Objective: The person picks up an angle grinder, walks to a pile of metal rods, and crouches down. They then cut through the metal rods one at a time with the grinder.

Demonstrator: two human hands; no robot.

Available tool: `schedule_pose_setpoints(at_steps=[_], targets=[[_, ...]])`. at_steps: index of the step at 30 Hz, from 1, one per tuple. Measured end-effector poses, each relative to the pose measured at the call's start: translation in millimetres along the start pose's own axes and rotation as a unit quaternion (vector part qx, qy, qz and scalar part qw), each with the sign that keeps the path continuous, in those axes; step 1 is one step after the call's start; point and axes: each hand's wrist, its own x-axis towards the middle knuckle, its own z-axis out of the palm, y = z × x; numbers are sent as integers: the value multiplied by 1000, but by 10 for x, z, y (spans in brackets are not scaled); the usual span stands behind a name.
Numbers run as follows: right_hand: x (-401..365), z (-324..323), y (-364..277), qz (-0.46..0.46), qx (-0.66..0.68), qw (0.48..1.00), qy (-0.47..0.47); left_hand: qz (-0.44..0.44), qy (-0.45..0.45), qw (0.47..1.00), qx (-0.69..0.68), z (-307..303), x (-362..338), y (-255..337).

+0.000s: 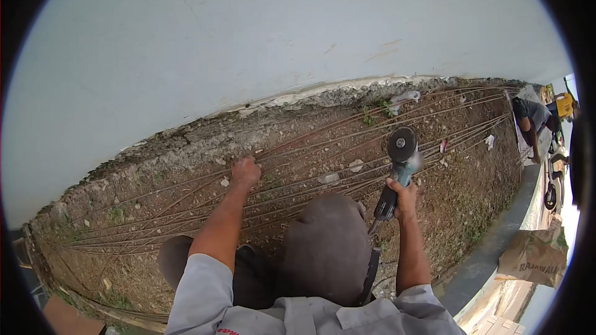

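Note:
My right hand (406, 197) is wrapped round the body of a teal and black angle grinder (386, 201). The grinder's dark cutting disc (401, 144) points away from me, above the thin steel rods (347, 142) that run lengthwise along the ground. My left hand (247, 172) reaches down to the rods near the wall, its fingers closed on one steel rod (273, 156). A small pale piece shows by its fingertips. My knee (328, 245) rises between my two arms, in dark trousers.
A pale wall (279, 25) with a crumbling base runs along the far side. Stones, weeds and a crumpled plastic bag (405, 100) lie on the soil. At right are a concrete kerb (490, 248), a paper sack (534, 257), a bending person (529, 115) and a person in yellow (564, 105).

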Motion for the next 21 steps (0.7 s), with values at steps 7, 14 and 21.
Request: schedule_pose_setpoints(at_steps=[7,14,21], targets=[[130,10,184,-5,28,1000,-4,14,47,999,19,-91,-87,109],[370,233,335,38,89,995,21,186,91,975,-79,39,-114,489],[534,629,297,79,190,978,37,365,-205,869,-262,390,-707,1566]])
